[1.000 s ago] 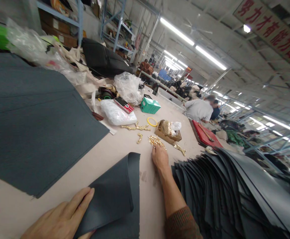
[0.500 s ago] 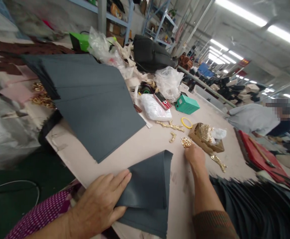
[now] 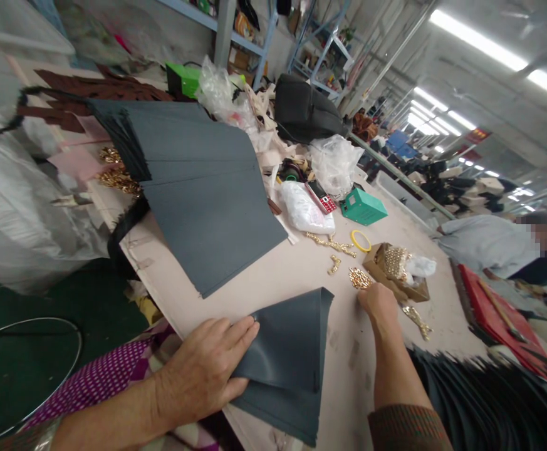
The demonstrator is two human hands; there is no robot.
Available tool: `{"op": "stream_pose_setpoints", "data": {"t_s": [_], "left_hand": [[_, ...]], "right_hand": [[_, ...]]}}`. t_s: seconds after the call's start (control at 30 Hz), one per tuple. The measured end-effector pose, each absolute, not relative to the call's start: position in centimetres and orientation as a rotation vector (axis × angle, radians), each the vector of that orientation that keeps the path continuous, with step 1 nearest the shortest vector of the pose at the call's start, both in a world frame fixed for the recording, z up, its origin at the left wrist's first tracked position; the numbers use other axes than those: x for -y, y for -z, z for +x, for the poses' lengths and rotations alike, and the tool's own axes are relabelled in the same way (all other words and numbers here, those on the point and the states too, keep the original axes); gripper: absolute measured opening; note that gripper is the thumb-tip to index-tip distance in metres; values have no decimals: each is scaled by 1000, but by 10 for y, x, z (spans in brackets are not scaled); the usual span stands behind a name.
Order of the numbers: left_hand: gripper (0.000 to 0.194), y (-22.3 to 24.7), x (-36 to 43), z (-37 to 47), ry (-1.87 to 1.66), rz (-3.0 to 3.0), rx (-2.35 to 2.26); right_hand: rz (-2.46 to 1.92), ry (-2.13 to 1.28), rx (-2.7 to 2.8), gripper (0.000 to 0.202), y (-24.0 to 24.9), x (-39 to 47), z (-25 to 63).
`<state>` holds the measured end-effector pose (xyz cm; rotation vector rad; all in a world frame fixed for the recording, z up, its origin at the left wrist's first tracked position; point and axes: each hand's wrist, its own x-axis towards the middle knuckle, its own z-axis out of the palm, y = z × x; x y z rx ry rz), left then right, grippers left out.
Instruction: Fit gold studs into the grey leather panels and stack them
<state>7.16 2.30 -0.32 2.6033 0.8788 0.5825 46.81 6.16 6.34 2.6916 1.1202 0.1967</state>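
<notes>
My left hand (image 3: 210,363) grips the left edge of a folded dark blue-grey leather-like panel (image 3: 285,341); its fingers lie on the upper layer and the thumb points along the lower one. At the near-right side of a small pile of gold metal pieces (image 3: 359,278), my right hand (image 3: 379,302) has its fingers drawn together. The fingertips are mostly hidden, so anything between them cannot be made out. A cardboard box (image 3: 416,292) holding gold chain stands just beyond that hand. Larger dark panels (image 3: 212,200) lie stacked to the left.
Gold strips (image 3: 333,244), a yellow ring (image 3: 361,240), a teal box (image 3: 363,207) and a red-keyed phone (image 3: 322,197) lie farther back. Many dark panels (image 3: 475,401) stand bunched at lower right. Beyond a red stack (image 3: 494,313), another person (image 3: 489,241) bends over.
The view has swung so the scene sits farther right. My left hand stays on the folded panel. My right hand remains beside the gold pile, which looks more spread out.
</notes>
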Motion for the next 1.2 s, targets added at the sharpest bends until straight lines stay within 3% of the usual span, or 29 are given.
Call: {"op": "stream_pose_setpoints", "data": {"t_s": [0.17, 0.33, 0.53, 0.6, 0.7, 0.77, 0.93, 1.2], "left_hand": [[61, 6, -23, 72, -604, 2580, -865], [64, 7, -23, 72, -592, 2548, -854], [68, 11, -24, 73, -589, 2545, -819], [68, 12, -24, 73, -600, 2568, -805], [67, 11, -24, 72, -612, 2597, -803], [65, 10, -24, 71, -628, 2611, -803], [55, 10, -26, 71, -654, 2594, -769], [57, 12, -26, 71, -684, 2583, -765]], "right_hand": [[2811, -160, -1103, 33, -61, -64, 466], [2985, -22, -1163, 20, -77, -52, 471], [3326, 143, -1542, 48, -102, -24, 419], [3373, 384, -1850, 52, -106, -16, 377], [3105, 963, -2169, 37, -102, -11, 309], [2835, 1153, -2179, 27, -92, -12, 276], [2485, 1157, -2148, 18, -63, -20, 250], [2416, 1125, -2066, 14, -61, -30, 249]]}}
